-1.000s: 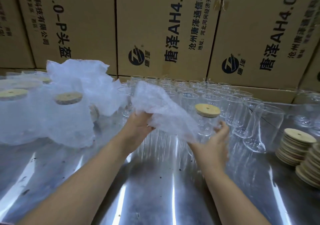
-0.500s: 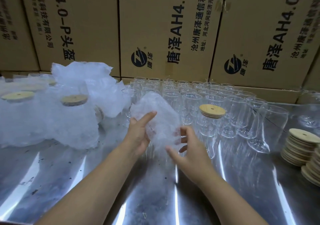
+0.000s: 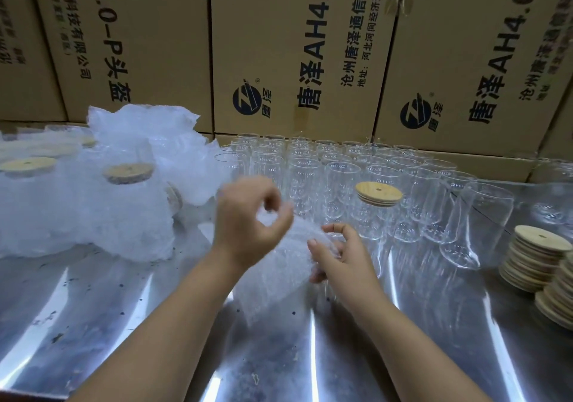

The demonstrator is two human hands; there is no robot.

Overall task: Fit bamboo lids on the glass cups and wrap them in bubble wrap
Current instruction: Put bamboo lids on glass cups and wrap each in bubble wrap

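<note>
At table (image 3: 124,324) centre, your left hand (image 3: 248,228) pinches the top of the bubble wrap (image 3: 279,280) and your right hand (image 3: 341,259) curls round its side; blur hides any cup inside. Wrapped cups (image 3: 93,215) sit finished at left. Rows of bare glass cups (image 3: 310,169), one lidded cup (image 3: 378,193) and lid stacks (image 3: 539,256) remain, so most work likely lies ahead.

1. The bubble wrap (image 3: 273,277) clouds whatever it covers, and no cup can be made out inside it.
2. The left hand (image 3: 248,225) pinches the bubble wrap, and its fingertips are smeared by motion.
3. The right hand (image 3: 344,259) grips the bubble wrap, which hides its lower fingers.
4. The nearer lid stack (image 3: 558,296) is cut off by the right edge.
5. The wrapped cups (image 3: 46,215) run past the left edge.
6. The print on the cardboard boxes (image 3: 294,45) is cropped at the top.
7. The rearmost glass cups (image 3: 310,144) blur together.
</note>
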